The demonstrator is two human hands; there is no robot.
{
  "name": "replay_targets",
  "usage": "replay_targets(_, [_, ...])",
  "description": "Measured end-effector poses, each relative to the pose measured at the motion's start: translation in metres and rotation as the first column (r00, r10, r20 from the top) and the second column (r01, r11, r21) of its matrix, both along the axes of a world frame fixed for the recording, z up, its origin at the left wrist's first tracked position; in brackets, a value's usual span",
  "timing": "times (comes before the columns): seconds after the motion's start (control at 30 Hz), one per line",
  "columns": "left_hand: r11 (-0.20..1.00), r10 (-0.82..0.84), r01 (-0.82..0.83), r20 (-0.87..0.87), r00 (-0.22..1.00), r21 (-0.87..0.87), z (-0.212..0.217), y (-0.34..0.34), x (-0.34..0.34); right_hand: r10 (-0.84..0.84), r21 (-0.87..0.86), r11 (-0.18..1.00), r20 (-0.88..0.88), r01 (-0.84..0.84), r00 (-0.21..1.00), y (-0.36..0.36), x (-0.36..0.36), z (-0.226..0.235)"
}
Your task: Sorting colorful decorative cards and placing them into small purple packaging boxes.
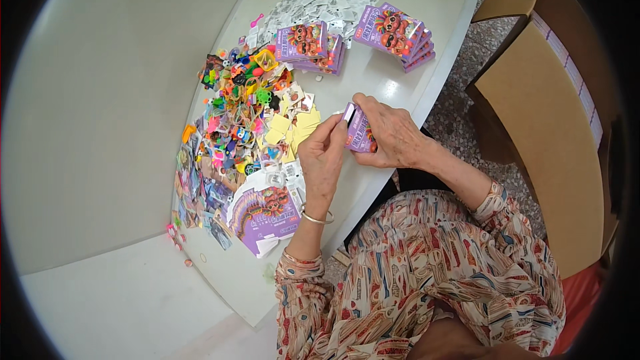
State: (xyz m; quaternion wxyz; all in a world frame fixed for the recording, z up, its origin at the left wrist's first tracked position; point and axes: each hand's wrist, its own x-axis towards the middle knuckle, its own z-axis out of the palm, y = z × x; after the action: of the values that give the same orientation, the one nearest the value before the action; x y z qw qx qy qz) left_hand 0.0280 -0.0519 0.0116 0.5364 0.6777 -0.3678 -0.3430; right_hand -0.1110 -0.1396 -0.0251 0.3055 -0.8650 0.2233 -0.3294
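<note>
Between my hands is a small purple cardboard box (361, 137) with a cartoon print and a white end flap (349, 112). My right hand (395, 135) is wrapped round the box from the right. My left hand (323, 161), a bangle on its wrist, is closed at the flap end, thumb and fingers pressed against it. What lies inside the box is hidden. Just left of my left hand are yellow paper squares (291, 127) and a heap of small colourful toys (243, 110). Below them, flat purple printed box blanks (265, 225) lie fanned out.
Stacks of similar purple boxes stand farther off, one in the middle (303, 43) and one at the right (393, 31). Behind them spreads a pile of small white packets (320, 8). A large open carton (543, 120) stands right of the table, with packed boxes (567, 67) inside.
</note>
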Motion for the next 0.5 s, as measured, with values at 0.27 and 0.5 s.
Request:
replay_targets(0.27, [0.996, -0.089, 0.072, 0.399, 0.913, 0.058, 0.012, 0.008, -0.014, 0.015, -0.01, 1.0, -0.008, -0.015, 1.0, 0.0, -0.002, 0.0])
replay_targets(0.5, [0.999, -0.05, 0.046, 0.577, 0.815, 0.02, 0.001, 0.014, -0.033, 0.027, -0.003, 1.0, 0.014, -0.027, 1.0, 0.001, 0.003, -0.003])
